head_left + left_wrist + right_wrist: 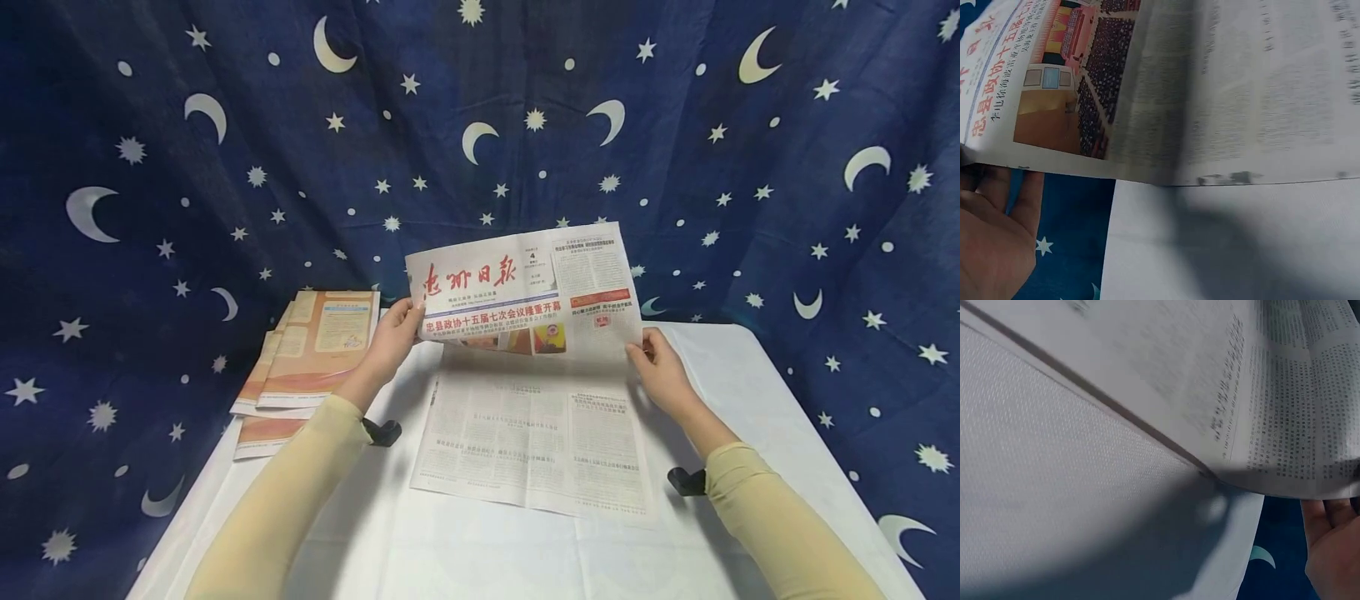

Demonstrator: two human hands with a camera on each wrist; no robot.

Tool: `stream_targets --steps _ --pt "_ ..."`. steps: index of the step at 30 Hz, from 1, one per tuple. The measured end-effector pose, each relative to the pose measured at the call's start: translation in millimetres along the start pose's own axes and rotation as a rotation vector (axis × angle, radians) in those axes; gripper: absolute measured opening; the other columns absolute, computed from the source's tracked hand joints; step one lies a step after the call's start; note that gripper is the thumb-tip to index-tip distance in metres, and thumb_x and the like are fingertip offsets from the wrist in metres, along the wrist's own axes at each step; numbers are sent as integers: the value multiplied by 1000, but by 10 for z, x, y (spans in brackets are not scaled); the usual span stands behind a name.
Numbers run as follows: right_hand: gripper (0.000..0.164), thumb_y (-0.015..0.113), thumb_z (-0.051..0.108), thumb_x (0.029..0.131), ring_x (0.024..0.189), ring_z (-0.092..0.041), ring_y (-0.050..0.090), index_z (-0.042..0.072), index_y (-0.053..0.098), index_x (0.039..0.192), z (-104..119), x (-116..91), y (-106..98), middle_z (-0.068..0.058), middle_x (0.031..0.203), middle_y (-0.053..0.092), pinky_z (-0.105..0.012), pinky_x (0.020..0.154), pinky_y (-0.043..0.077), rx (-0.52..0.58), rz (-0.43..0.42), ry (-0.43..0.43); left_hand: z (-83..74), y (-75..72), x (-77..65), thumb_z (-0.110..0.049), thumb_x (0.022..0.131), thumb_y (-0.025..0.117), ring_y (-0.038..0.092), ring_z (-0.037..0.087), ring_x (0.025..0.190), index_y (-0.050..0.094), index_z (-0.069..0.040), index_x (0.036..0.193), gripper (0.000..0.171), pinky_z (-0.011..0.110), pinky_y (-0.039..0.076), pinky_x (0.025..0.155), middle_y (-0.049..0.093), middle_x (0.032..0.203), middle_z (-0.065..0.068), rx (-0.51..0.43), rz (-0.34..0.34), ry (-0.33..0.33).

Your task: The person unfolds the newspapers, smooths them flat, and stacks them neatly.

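Note:
Both hands hold a newspaper (pixel 525 283) by its side edges, its upper part raised off the table and showing a red masthead and headlines. The lower part lies toward the front of the table, covered in columns of print. My left hand (pixel 396 337) pinches the left edge, thumb in front. At the right edge, my right hand (pixel 660 367) pinches the lower corner of the raised part. In the left wrist view the left hand (pixel 997 231) has its fingers behind the paper, beside a crowd photo. The right hand (pixel 1335 544) shows at the paper's edge in the right wrist view.
Several orange booklets (pixel 322 350) lie in an overlapping pile at the table's left side. A white cloth covers the table (pixel 465 558). Behind it hangs a dark blue curtain (pixel 450 100) with moons and stars. Black straps (pixel 382 432) sit at both wrists.

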State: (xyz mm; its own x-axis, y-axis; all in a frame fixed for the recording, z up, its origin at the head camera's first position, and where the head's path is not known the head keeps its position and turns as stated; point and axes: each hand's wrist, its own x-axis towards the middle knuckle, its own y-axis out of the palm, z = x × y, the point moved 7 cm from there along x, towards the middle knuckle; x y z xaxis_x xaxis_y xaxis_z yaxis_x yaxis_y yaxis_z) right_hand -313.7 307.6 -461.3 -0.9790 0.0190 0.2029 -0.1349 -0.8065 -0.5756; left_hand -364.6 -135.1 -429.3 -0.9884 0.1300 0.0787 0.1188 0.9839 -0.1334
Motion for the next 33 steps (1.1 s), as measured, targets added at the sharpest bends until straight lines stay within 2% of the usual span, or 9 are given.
stream_targets --steps 4,7,12,15,19,23,26,28,33 --pt "38 43 30 111 114 -39 56 -2 44 133 4 3 -17 -26 130 55 -46 89 47 12 -25 9 3 62 8 -37 108 52 65 22 118 46 -3 145 50 37 52 102 66 129 15 -9 42 -6" --pt "38 43 28 112 115 -41 56 -4 43 133 -16 10 -20 -27 132 54 -51 92 47 37 -31 18 80 143 -2 -32 106 59 59 24 129 41 -5 149 54 42 46 110 64 136 14 23 99 -27" --pt "37 43 25 112 114 -38 55 -6 42 132 -70 11 14 -27 128 53 -47 92 46 57 -16 62 340 270 -19 -23 103 64 52 28 135 39 -6 150 56 47 38 115 58 143 16 175 170 -72" --pt "36 42 23 111 111 -37 57 -7 41 132 -104 15 54 -27 123 55 -42 89 47 46 10 85 508 304 -28 -22 102 64 55 31 130 39 -4 149 56 48 43 110 57 140 19 299 171 -108" --pt "37 42 21 111 104 -35 59 -8 41 134 -158 19 108 -26 115 58 -37 82 48 0 49 144 639 343 -29 -21 104 62 61 28 117 37 -1 150 56 41 52 95 60 130 20 382 153 -137" --pt "37 42 19 111 98 -32 57 -7 41 137 -230 7 135 -21 109 56 -35 75 47 -48 72 236 635 391 -16 -21 105 61 58 21 90 37 -1 150 55 33 49 73 62 110 17 414 141 -119" --pt "36 42 17 110 96 -30 56 -8 41 137 -279 0 152 -21 110 55 -34 73 47 -71 90 278 593 421 -2 -24 106 59 54 20 87 34 -2 153 58 33 47 71 60 107 16 444 133 -92" --pt "37 42 16 110 96 -30 56 -8 41 137 -303 -5 168 -22 112 55 -33 73 47 -79 109 294 574 432 6 -27 107 57 55 23 91 30 -4 156 61 36 49 75 59 113 19 467 132 -83" --pt "40 42 16 109 97 -30 57 -11 39 138 -328 -23 217 -25 117 55 -34 75 49 -84 169 331 554 447 14 -31 108 54 55 32 121 17 -6 163 71 48 50 96 51 141 22 509 126 -70"
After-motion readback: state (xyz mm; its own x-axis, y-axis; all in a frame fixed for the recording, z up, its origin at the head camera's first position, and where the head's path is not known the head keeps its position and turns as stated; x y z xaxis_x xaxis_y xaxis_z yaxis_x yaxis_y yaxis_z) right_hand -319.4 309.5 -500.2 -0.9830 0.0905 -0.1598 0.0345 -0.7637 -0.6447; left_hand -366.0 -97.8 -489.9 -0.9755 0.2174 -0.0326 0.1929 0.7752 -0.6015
